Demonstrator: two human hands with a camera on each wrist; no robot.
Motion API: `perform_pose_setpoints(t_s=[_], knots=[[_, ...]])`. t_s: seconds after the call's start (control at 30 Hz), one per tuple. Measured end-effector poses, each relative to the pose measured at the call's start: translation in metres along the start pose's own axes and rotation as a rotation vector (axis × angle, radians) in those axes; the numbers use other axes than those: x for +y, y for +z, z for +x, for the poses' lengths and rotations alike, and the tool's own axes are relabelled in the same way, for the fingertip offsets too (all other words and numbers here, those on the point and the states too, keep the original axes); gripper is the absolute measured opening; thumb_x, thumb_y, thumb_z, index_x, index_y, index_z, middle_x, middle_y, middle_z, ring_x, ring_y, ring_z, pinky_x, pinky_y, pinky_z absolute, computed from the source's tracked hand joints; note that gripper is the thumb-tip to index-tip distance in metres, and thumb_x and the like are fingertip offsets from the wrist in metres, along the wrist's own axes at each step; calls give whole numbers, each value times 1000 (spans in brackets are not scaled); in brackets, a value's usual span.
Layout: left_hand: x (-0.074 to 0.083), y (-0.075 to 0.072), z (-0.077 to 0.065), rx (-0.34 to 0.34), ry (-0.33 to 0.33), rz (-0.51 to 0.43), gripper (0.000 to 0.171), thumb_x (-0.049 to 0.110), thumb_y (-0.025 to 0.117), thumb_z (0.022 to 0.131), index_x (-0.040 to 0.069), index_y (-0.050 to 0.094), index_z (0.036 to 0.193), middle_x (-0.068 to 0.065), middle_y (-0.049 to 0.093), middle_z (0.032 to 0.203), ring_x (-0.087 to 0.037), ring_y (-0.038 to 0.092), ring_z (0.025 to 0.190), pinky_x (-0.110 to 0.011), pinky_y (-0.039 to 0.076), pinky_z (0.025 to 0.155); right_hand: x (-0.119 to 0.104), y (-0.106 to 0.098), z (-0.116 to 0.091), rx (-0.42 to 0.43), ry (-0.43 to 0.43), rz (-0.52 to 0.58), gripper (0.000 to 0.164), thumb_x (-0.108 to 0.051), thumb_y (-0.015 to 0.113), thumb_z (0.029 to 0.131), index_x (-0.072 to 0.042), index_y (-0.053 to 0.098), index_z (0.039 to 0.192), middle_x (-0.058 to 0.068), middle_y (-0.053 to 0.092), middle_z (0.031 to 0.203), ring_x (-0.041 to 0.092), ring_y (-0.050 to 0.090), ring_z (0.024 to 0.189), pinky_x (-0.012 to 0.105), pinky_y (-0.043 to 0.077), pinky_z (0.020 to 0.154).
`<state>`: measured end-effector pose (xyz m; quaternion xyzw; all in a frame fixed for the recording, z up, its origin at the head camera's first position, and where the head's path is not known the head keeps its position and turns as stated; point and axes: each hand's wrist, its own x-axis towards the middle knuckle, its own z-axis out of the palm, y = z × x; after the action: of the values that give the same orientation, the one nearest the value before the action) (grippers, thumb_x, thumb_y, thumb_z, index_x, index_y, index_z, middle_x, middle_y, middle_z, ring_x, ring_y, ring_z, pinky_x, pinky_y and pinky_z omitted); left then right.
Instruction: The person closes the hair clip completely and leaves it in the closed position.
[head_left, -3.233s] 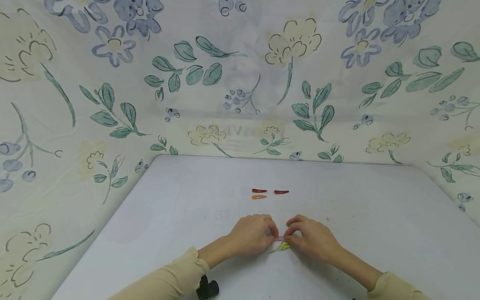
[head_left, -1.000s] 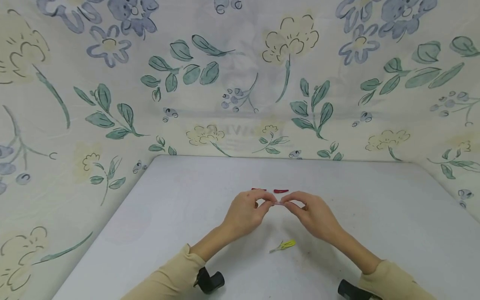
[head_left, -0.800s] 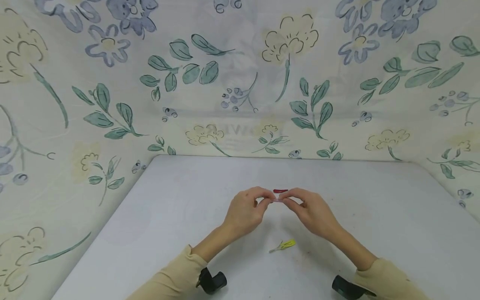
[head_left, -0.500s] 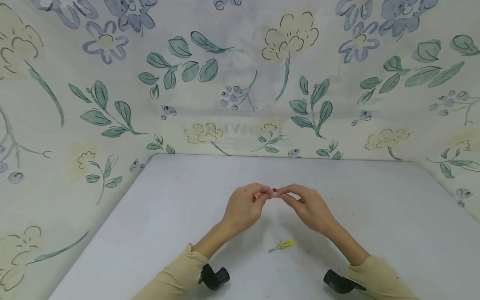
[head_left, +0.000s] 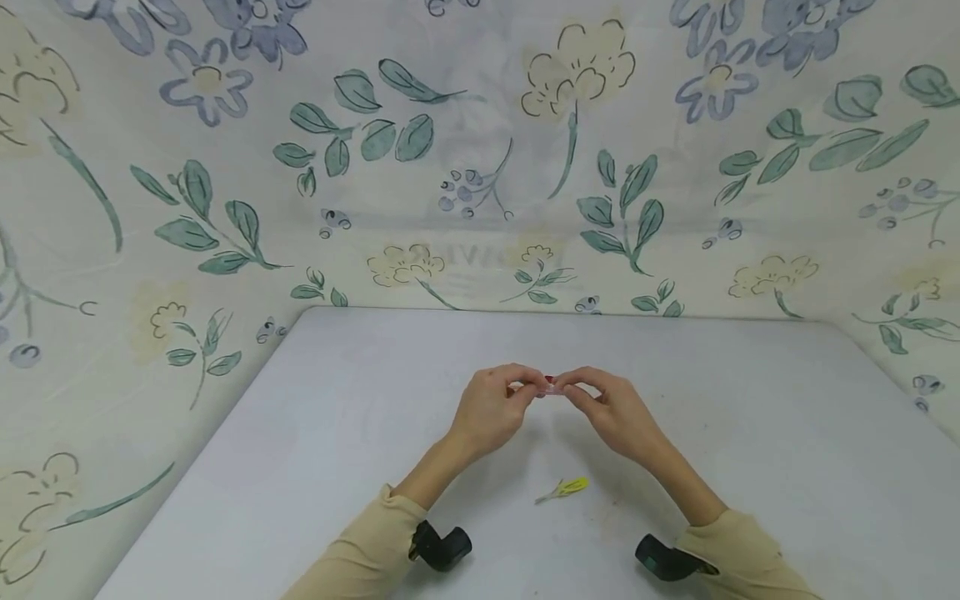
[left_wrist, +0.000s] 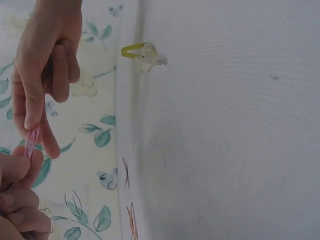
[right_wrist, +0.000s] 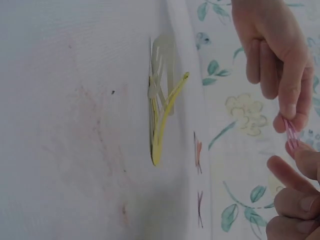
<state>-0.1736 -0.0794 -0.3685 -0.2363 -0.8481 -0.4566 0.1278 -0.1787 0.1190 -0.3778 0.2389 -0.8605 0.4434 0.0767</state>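
A pink snap hair clip [right_wrist: 292, 134] is held above the table between my two hands. My left hand [head_left: 490, 414] pinches one end with thumb and index finger, and my right hand [head_left: 618, 418] pinches the other. Narrow pink bars of the clip [left_wrist: 32, 140] show between the fingertips in both wrist views. Below the hands, nearer my body, a yellow snap clip [head_left: 573, 486] lies on the table with its bars spread in a V. A whitish clip [right_wrist: 164, 55] lies against it.
Farther back on the white table [head_left: 360, 358] lie a red clip [right_wrist: 200, 210] and an orange clip [right_wrist: 198, 152], mostly hidden behind the hands in the head view. Black wrist cameras [head_left: 442, 546] hang under both sleeves. A floral cloth [head_left: 480, 167] rises behind the table.
Both hands have moved up and away from beside the yellow clip, carrying the pink clip. They now overlap the red and orange clips in the head view. The yellow clip stays put.
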Motion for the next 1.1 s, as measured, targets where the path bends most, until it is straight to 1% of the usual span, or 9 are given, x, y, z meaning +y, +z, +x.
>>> perform_pose_setpoints(t_s=[0.13, 0.27, 0.43, 0.5, 0.67, 0.8, 0.93, 1.03, 1.1], knots=[[-1, 1, 0, -17, -44, -30, 14, 6, 60, 96, 9, 74, 96, -2, 75, 100, -15, 69, 90, -26, 53, 73, 4, 3, 0, -3, -6, 30, 16, -14, 58, 99, -12, 70, 110, 7, 70, 119, 28, 65, 111, 43, 56, 84], [-2, 2, -1, -4, -61, -30, 14, 6, 61, 96, 10, 74, 97, -2, 74, 100, -14, 70, 91, -29, 55, 76, 4, 5, -1, -3, 15, 56, 16, -16, 59, 99, -13, 71, 109, 8, 69, 122, 29, 64, 113, 45, 56, 86], [-3, 0, -2, 15, -81, -36, 14, 6, 62, 95, 11, 75, 96, 0, 75, 96, -14, 69, 89, -29, 54, 76, 2, 6, 0, -20, 42, 66, 15, -18, 60, 99, -13, 72, 108, 7, 69, 124, 28, 64, 113, 44, 55, 86], [-4, -1, -2, 16, -89, -40, 15, 7, 61, 94, 11, 75, 96, 0, 75, 96, -14, 69, 89, -28, 53, 73, 2, 6, 0, -24, 53, 66, 16, -19, 60, 99, -13, 72, 108, 7, 68, 124, 29, 63, 114, 45, 55, 87], [-4, -2, -3, 10, -103, -38, 15, 9, 62, 94, 12, 76, 96, 0, 75, 97, -17, 64, 79, -25, 48, 63, 1, 5, -1, -30, 67, 63, 17, -20, 60, 99, -13, 72, 109, 8, 68, 126, 29, 62, 117, 47, 54, 89], [-4, -2, -4, 9, -102, -14, 14, 9, 63, 93, 14, 76, 97, 1, 75, 97, -15, 56, 67, -23, 43, 55, 0, 5, -2, -35, 78, 69, 19, -23, 60, 99, -12, 72, 109, 8, 68, 125, 29, 62, 116, 47, 53, 90], [-2, -2, -5, 8, -91, 14, 14, 10, 64, 92, 15, 76, 97, 3, 74, 97, -11, 50, 61, -23, 39, 52, -2, 3, -3, -25, 89, 67, 19, -24, 60, 99, -13, 72, 109, 8, 69, 124, 29, 63, 114, 45, 54, 88], [0, -3, -6, 13, -77, 28, 13, 11, 65, 92, 16, 76, 96, 3, 74, 99, -10, 55, 69, -24, 43, 56, -2, 2, -3, -10, 93, 57, 19, -23, 59, 99, -12, 72, 109, 8, 69, 123, 30, 63, 113, 44, 55, 85], [1, -3, -6, 20, -65, 39, 13, 12, 66, 92, 16, 77, 96, 4, 74, 99, -10, 60, 77, -25, 46, 63, -2, 1, -3, -4, 98, 60, 19, -22, 59, 99, -12, 72, 109, 8, 69, 122, 30, 63, 113, 43, 54, 85]])
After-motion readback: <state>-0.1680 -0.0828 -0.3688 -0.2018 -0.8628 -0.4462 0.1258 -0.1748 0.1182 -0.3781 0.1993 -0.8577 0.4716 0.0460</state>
